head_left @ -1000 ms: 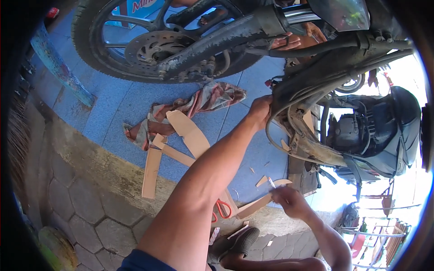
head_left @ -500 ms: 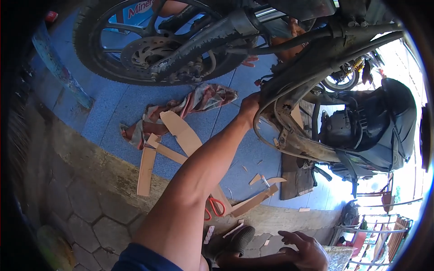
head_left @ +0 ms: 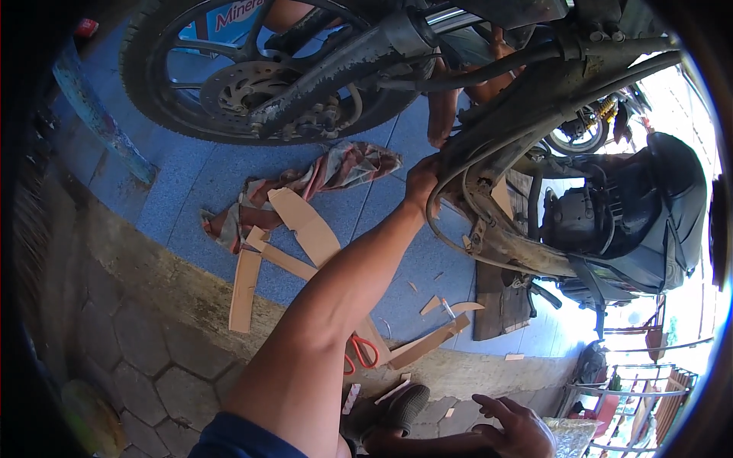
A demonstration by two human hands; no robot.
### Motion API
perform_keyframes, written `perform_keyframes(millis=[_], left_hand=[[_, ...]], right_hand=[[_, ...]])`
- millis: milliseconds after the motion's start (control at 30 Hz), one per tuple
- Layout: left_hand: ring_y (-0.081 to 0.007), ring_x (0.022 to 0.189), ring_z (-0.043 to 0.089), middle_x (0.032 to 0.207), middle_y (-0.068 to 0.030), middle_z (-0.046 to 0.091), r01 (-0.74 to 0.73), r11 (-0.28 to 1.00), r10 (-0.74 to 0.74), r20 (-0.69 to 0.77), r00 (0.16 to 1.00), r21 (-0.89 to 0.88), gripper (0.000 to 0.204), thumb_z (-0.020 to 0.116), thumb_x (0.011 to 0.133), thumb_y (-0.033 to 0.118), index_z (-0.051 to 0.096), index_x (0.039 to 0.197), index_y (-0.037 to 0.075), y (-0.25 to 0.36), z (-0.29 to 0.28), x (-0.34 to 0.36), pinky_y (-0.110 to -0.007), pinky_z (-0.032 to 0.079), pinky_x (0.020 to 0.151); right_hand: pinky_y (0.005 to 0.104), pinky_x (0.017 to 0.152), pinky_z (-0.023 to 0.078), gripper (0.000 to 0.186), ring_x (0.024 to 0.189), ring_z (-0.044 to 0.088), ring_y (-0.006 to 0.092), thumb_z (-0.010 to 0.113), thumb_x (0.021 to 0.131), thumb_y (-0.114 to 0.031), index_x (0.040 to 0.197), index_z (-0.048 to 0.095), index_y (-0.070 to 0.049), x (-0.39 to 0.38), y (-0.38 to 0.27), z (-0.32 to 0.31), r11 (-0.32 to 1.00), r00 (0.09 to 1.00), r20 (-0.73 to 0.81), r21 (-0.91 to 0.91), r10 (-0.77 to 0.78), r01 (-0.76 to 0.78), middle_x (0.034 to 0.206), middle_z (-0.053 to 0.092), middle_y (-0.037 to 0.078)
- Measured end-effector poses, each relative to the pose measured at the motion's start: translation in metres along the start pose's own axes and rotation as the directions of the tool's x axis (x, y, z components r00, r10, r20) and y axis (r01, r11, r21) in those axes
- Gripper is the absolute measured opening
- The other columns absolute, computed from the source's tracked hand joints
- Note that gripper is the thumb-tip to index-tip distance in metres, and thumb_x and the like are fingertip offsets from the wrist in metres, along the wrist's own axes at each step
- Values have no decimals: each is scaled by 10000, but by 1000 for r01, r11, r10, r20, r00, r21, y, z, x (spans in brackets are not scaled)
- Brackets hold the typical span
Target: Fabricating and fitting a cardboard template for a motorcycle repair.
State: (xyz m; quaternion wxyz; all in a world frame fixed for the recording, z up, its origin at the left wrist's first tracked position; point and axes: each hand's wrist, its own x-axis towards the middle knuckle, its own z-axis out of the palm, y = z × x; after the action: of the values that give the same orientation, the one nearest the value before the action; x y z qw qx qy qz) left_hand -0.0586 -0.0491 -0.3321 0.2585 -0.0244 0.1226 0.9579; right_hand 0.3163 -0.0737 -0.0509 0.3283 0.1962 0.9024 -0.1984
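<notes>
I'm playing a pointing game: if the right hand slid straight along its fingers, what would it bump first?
The right hand would probably meet the concrete edge first, up and left in the picture, then the brown cardboard strip. Its height is unclear, though.

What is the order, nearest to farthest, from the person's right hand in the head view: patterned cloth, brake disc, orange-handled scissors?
From the right hand:
1. Orange-handled scissors: up and to its left.
2. Patterned cloth: farther up and left.
3. Brake disc: farthest, toward the view's top left.
</notes>
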Motion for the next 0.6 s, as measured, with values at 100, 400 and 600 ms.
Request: perform_keyframes(millis=[100,400,600], left_hand=[[-185,980,656,1108,-120,652,-21,1000,22,-42,999,15,347,627,916,120,563,1222,-30,-2,1,-1,-318,527,868],[-188,911,657,1047,-128,649,-68,989,82,-105,991,128,291,596,904,60,579,1172,-54,-3,2,2,-312,533,834],[-197,885,669,1007,-138,662,-54,989,72,-125,990,139,235,572,901,24,610,1121,-50,4,9,-4,-324,548,817]], right_hand=[[399,847,511,565,978,642,303,695,814,-87,1353,539,-154,-1,0,-1,1000,1000,-19,-7,2,-2,1086,647,164],[407,850,507,578,971,639,302,695,799,-67,1348,543,-163,-3,-5,1,1000,998,-53,-20,22,-23,1054,648,148],[402,849,506,576,965,635,295,688,794,-41,1342,550,-149,-3,-8,1,999,998,-58,-8,34,-35,1037,646,142]])
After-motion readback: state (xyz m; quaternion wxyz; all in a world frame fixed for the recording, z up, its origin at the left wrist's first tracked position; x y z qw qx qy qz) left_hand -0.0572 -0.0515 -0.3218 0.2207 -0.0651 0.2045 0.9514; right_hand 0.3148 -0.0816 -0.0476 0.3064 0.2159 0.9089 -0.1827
